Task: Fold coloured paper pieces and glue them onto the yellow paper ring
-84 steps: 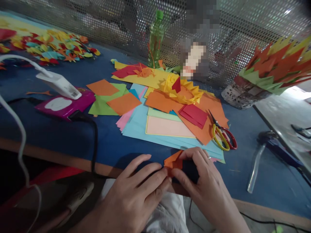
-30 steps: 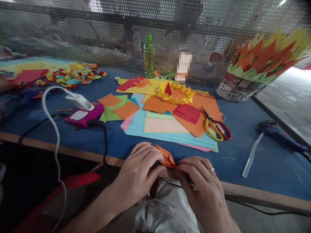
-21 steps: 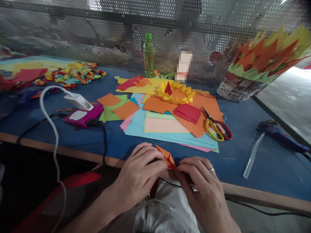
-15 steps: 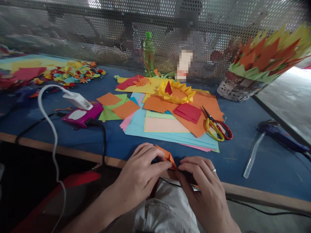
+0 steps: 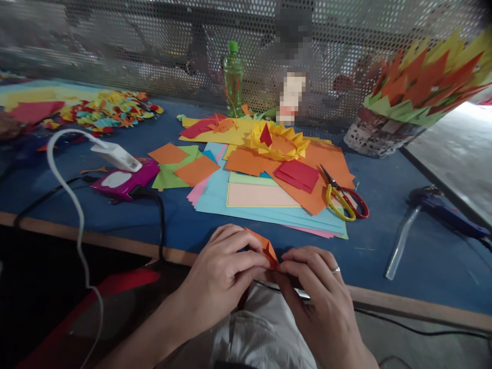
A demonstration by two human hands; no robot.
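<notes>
A small folded orange paper piece (image 5: 265, 248) sits at the near edge of the blue table (image 5: 423, 266), pinched from both sides. My left hand (image 5: 223, 269) presses on its left part with curled fingers. My right hand (image 5: 313, 287), which wears a ring, grips its right corner with thumb and forefinger. Just beyond lies a stack of coloured paper sheets (image 5: 265, 197) with a yellow and orange folded paper flower (image 5: 279, 141) on top. Red and yellow scissors (image 5: 346, 200) lie at the stack's right edge.
A magenta device (image 5: 125, 179) with a white plug and cables lies at the left. Behind stand a green bottle (image 5: 233, 77) and a perforated metal screen. A basket of paper points (image 5: 403, 113) is at the right. A blue glue gun (image 5: 442, 212) and scattered paper bits (image 5: 103, 110) also lie about.
Since 2.8 s ago the view has pulled back and both hands stayed at the table edge. The orange piece was turned and refolded; the fingers shifted slightly on it in the last second.
</notes>
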